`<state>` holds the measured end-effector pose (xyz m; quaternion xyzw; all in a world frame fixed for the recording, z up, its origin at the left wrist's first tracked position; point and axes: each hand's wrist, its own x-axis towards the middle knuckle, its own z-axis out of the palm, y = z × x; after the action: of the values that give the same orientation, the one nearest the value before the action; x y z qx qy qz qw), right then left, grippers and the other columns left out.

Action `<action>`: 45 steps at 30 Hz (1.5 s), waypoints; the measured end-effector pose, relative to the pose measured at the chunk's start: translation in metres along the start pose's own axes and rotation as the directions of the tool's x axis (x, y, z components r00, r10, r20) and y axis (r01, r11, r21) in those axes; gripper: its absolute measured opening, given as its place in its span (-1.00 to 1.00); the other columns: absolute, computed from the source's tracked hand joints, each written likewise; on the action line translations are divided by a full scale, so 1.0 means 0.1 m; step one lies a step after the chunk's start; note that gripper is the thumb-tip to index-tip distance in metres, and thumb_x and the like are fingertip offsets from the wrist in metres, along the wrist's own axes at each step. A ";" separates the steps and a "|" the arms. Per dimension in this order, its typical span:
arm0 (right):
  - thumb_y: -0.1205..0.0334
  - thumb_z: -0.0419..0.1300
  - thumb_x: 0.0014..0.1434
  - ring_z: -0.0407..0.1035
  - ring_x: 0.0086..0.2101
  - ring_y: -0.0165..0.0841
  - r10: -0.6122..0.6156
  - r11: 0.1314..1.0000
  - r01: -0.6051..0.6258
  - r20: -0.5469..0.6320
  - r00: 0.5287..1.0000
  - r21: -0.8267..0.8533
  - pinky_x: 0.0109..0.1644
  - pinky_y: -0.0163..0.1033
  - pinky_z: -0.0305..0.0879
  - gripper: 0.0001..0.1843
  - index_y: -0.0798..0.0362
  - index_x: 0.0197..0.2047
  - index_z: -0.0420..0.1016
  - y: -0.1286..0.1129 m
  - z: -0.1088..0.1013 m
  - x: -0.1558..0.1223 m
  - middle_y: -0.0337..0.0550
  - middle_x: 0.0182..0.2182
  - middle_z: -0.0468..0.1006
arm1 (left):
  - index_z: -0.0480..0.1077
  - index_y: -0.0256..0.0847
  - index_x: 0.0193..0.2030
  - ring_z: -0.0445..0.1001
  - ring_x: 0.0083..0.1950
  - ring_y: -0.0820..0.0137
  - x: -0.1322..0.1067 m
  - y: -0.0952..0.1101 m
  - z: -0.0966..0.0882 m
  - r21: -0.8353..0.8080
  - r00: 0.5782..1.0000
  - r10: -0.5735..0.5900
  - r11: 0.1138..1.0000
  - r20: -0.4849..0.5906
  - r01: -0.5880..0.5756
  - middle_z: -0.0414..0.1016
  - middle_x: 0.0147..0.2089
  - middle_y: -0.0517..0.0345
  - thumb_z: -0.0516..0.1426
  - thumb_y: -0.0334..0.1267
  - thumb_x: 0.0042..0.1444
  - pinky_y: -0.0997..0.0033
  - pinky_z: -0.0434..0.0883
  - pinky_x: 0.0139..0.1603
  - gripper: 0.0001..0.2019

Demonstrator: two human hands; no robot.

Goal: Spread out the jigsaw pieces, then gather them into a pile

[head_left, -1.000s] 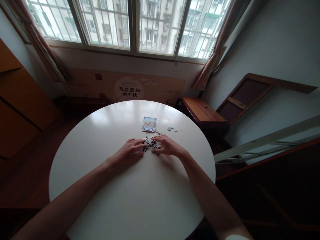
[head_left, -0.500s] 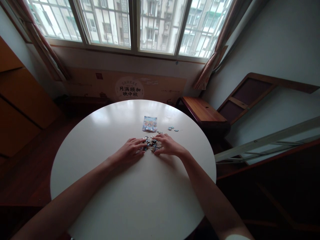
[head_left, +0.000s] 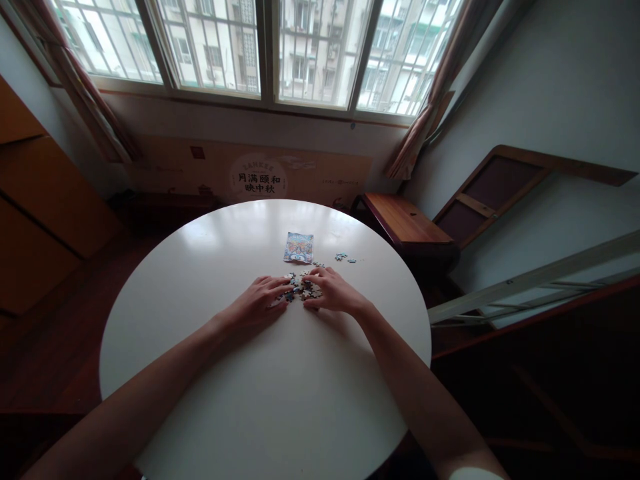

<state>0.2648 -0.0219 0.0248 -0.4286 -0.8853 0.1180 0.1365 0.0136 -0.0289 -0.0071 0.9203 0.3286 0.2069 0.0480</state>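
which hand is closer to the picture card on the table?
Right. The right hand lies just below the picture card, fingertips nearest it; the left hand sits farther down-left.

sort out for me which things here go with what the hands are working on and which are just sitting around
In hand:
- pile of puzzle pieces, between both hands
- left hand, fingers spread at the pile
- right hand, fingers on the pile
- picture card, lying flat beyond the pile
- few stray pieces, apart to the right

Lying about:
- wooden bench beside the table
- cardboard box under the window

Both forearms bare — left hand point(head_left: 257, 304), right hand point(head_left: 334, 293) (no rings visible).
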 end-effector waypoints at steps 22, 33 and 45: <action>-0.23 0.37 -0.22 0.28 -0.03 -0.07 0.422 0.906 -0.422 0.007 0.907 0.023 0.00 -0.09 0.22 -0.15 0.04 0.08 0.36 0.05 0.11 0.08 0.06 -0.09 0.39 | 0.31 -0.06 0.19 0.31 0.21 0.20 0.00 0.00 0.00 -0.019 1.000 -0.003 1.000 -0.014 0.003 0.31 0.24 0.01 0.04 -0.16 0.23 0.08 0.25 0.22 -0.61; -0.23 0.39 -0.28 0.30 -0.10 -0.09 0.461 0.887 -0.461 0.006 0.887 0.027 -0.08 -0.09 0.25 -0.28 0.01 -0.11 0.42 0.06 0.09 0.09 -0.01 -0.19 0.42 | 0.29 -0.02 0.21 0.31 0.21 0.22 -0.01 -0.01 0.00 -0.036 1.000 0.000 0.999 -0.023 0.000 0.32 0.23 0.05 0.04 -0.15 0.23 0.11 0.25 0.22 -0.60; 0.09 0.42 -0.18 0.31 -0.11 -0.24 0.419 0.867 -0.409 0.028 0.908 0.283 0.03 -0.13 0.26 -0.11 -0.02 0.21 0.20 -0.02 0.08 0.06 -0.04 -0.04 0.16 | 0.30 -0.04 0.20 0.31 0.21 0.21 -0.01 -0.01 -0.01 -0.029 1.000 -0.009 1.000 -0.002 0.009 0.32 0.23 0.05 0.03 -0.16 0.24 0.10 0.23 0.23 -0.61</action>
<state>0.2569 -0.0194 0.0191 -0.5863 -0.7443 0.2623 0.1831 0.0126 -0.0289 -0.0069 0.9178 0.3295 0.2125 0.0619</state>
